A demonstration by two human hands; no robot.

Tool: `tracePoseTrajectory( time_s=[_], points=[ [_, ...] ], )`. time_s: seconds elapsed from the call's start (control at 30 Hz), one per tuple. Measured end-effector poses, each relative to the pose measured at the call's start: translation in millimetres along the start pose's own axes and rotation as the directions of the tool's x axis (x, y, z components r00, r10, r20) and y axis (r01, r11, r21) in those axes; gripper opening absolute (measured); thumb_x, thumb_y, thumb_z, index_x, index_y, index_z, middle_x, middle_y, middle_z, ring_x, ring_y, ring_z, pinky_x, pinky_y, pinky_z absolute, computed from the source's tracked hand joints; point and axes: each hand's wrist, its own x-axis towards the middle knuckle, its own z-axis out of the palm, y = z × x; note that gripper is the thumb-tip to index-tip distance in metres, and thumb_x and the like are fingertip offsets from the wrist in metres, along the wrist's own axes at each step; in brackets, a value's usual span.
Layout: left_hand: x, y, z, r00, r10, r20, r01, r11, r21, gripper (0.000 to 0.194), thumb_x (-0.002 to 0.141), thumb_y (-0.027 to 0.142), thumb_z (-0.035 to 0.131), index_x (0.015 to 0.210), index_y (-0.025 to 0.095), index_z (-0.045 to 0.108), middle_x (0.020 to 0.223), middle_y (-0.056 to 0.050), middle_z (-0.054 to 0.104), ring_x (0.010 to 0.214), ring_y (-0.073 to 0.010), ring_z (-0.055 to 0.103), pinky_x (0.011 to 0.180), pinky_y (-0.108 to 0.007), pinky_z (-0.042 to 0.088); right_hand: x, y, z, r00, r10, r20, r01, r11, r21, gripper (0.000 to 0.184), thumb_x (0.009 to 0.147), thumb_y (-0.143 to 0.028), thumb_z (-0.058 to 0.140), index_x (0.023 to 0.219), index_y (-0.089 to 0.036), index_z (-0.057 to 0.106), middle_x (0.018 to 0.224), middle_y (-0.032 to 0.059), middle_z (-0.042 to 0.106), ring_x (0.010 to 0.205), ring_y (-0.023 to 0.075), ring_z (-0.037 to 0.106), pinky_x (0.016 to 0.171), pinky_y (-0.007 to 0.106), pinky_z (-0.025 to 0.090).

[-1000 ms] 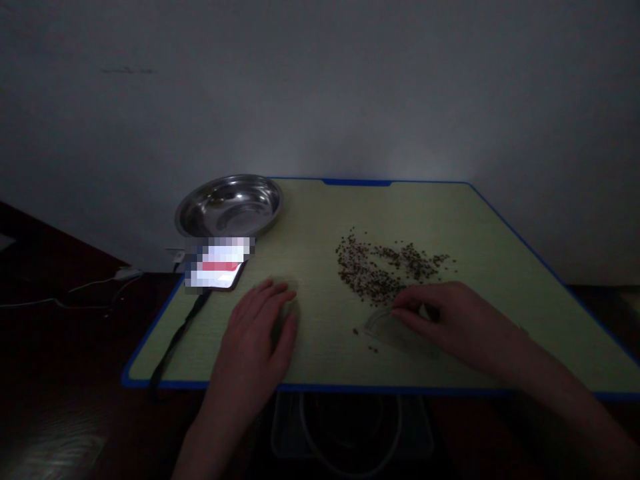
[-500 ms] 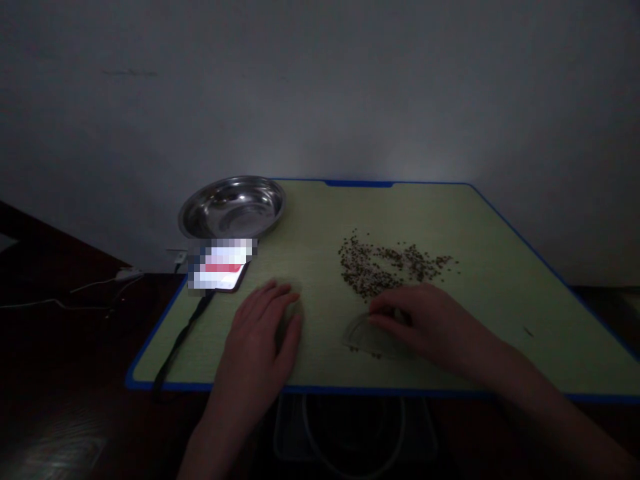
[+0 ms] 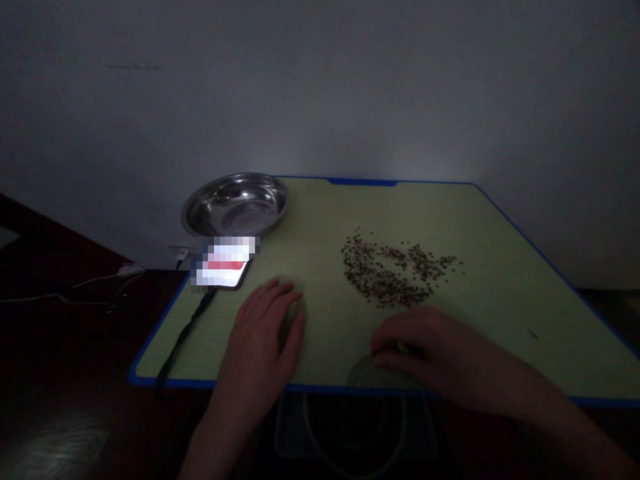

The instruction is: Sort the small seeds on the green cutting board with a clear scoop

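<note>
My left hand (image 3: 265, 337) lies palm down on the light green tabletop, fingers spread and holding nothing. At the front of the table, my right hand (image 3: 407, 347) pinches a clear half-round plastic piece (image 3: 360, 370) between thumb and fingers. This flat piece looks like a protractor or scraper; the hand covers part of it, and its exact kind is unclear. Its curved edge shows left of the fingers, near the blue front edge. Beyond my right hand, a loose heap of small dark and pale grains (image 3: 375, 280) spreads over the tabletop.
A shiny metal basin (image 3: 237, 207) stands at the back left. In front of it rests a lit phone (image 3: 225, 263), with a dark strap (image 3: 187, 330) trailing over the front edge. A round container (image 3: 356, 427) sits below the table's front edge. Cables lie at left.
My right hand has moved left, then back toward the front edge with the clear piece. The few stray grains near the front edge no longer show there. My left hand has stayed put.
</note>
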Motion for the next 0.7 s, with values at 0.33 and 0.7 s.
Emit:
tracePoseTrajectory(
  time_s=[0.33,0.7],
  points=[
    [-1,-3,0.4,1.000,0.013,0.001,-0.013,1.000,-0.003,0.025,0.095,0.028,0.049,0.115,0.017,0.060,0.123,-0.014,0.066,0.124,-0.0318,0.056,0.100,-0.063,0.048,-2,12,-5,0.963,0.150,-0.222,-0.157,0.988,-0.015,0.017,0.092,-0.030,0.055,0.087,-0.025,0.070,0.079,-0.0035,0.073,0.069,0.0129,0.064,0.063,0.026,0.044],
    [0,-4,1.2,1.000,0.011,-0.002,-0.011,1.000,0.012,0.026,0.095,0.030,0.049,0.114,0.018,0.062,0.123,-0.013,0.067,0.123,-0.0317,0.057,0.101,-0.061,0.048,8,34,-15,0.924,0.129,-0.361,-0.270,0.887,-0.375,0.018,0.092,-0.030,0.053,0.087,-0.022,0.069,0.076,0.0020,0.073,0.064,0.0198,0.065,0.060,0.032,0.041]
  ],
)
